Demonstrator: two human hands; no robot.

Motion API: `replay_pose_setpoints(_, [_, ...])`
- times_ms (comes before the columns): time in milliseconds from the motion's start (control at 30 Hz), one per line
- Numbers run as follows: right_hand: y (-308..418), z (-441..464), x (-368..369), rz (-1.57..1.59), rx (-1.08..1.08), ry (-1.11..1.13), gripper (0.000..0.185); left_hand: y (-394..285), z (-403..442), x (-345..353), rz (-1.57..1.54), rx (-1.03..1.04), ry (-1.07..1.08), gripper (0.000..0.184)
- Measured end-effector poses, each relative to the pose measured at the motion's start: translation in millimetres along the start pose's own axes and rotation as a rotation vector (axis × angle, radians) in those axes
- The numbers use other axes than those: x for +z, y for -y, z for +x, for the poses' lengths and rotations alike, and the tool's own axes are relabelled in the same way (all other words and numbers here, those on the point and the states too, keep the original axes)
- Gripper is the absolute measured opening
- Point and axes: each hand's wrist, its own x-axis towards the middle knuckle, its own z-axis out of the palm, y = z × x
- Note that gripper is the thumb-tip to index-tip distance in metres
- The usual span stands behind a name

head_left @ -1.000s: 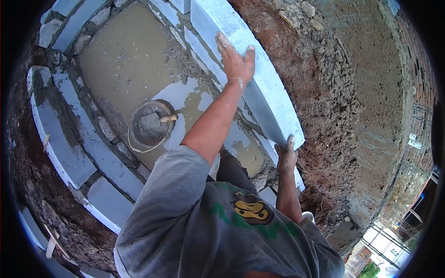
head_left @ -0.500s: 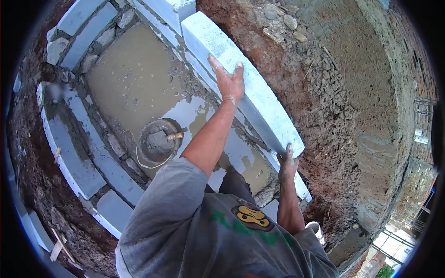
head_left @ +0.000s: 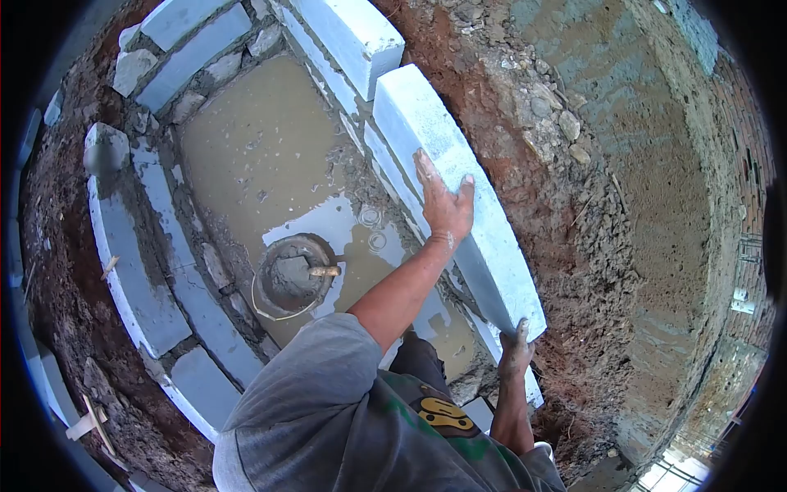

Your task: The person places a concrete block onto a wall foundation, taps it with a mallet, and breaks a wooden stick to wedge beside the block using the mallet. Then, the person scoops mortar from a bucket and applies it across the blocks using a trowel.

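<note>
- While the head view looks down past the grey shirt [head_left: 385,447], the long pale block [head_left: 484,221] lies along the top of the right-hand wall [head_left: 385,164], slanting from upper middle toward lower right.
- The left hand [head_left: 447,207] reaches across the block's inner edge, its fingers [head_left: 425,168] spread and grasping it, with the thumb out on the bright upper face.
- The right hand [head_left: 516,354] grasps the near end of the same block, thumb laid up against it; its other fingers are partly hidden.
- At the block's far end stands a neighbouring block [head_left: 352,37], just beside it; whether the two touch at the base cannot be told.
- Left of the wall, muddy water [head_left: 254,131] fills the pit, two ring ripples showing on its surface near the left forearm.
- In the water is a round bucket [head_left: 307,243] of grey mortar [head_left: 288,292], its thin wire handle down on the left side.
- A trowel [head_left: 325,271] lies in the bucket, wooden grip pointing right over the rim.
- Across the pit runs the left-hand wall [head_left: 141,266], made of similar blocks with mortar between.
- Outside the held block lies reddish-brown soil [head_left: 533,221], with loose stones [head_left: 569,126] farther up.
</note>
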Motion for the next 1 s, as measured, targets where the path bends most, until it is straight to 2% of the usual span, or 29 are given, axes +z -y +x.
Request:
replay_pose_setpoints(133, [2,0,-2,0.001,0.016,-0.031,0.073,-3,-7,-3,-0.005,-0.046,0.023,0.093])
replay_pose_setpoints(267, [8,-5,1,-0.131,0.133,-0.164,0.072,-9,-5,-7,0.028,-0.051,0.032,0.093])
replay_pose_setpoints(367, [-2,-4,-20,-0.766,-0.393,-0.236,0.071,-9,-7,-5,0.085,-0.059,0.042,0.093])
replay_pose_setpoints(400, [19,-27,-6,-1.198,-0.836,-0.528,0.054,-6,-5,-2,0.094,-0.046,0.027,0.093])
replay_pose_setpoints(500, [92,-54,46,-0.569,-0.813,-0.050,0.041,-10,-7,-3,0.110,-0.053,0.031,0.092])
replay_pose_setpoints(567, [137,-64,92,0.094,-0.741,0.359,0.046,-14,-6,-5,0.123,-0.066,0.024,0.092])
replay_pose_setpoints(600, [149,-60,117,0.289,-0.851,0.500,0.048,-12,-6,-5,0.124,-0.057,0.026,0.092])
replay_pose_setpoints(633, [161,-56,142,0.445,-0.838,0.654,0.052,-11,-6,-4,0.124,-0.037,0.012,0.092])
replay_pose_setpoints(700, [124,10,188,0.289,-0.700,0.634,0.054,0,-4,0,0.151,0.027,-0.025,0.092])
replay_pose_setpoints(733, [93,40,212,-0.202,-0.749,0.390,0.054,1,-3,-1,0.155,0.037,-0.017,0.093])
replay_pose_setpoints(800, [86,46,219,-0.079,-0.671,0.511,0.053,-1,-2,-3,0.160,0.022,0.006,0.093])
replay_pose_setpoints(867, [88,43,220,-0.128,-0.699,0.460,0.054,-3,-2,-3,0.145,0.033,0.000,0.093])
replay_pose_setpoints(1000, [82,57,227,-0.162,-0.767,0.425,0.061,-9,-4,-8,0.182,-0.076,0.032,0.095])
